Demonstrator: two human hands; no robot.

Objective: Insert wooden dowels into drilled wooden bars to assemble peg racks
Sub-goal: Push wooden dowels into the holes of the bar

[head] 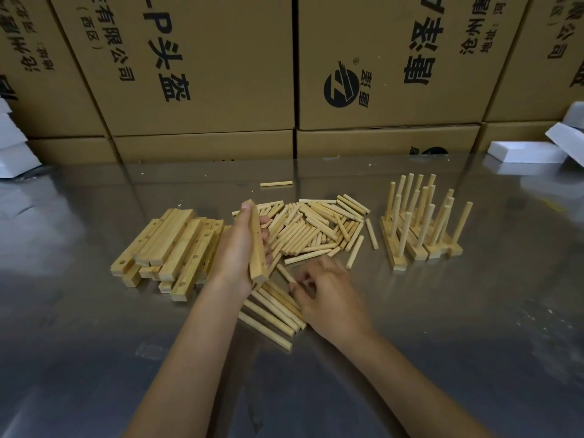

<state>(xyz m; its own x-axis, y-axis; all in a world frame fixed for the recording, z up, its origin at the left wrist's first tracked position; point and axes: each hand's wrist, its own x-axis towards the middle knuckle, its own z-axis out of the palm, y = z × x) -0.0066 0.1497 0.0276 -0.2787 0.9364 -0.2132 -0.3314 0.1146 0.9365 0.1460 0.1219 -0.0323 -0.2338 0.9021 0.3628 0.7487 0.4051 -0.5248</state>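
held upright-ish in the left hand: one drilled bar, fingers and thumb curled round its long sides, raised above the bench between two heaps. right hand blurred, fingers curled low over a short row of dowels, seemingly pinching one dowel at its end, though too smeared to be sure. just left of the held bar, a stack of drilled bars, holes showing. behind the hands, a loose heap of dowels. further right, finished racks standing with pegs upward. one stray dowel apart at the back. beyond, cardboard boxes; white foam blocks at both edges.
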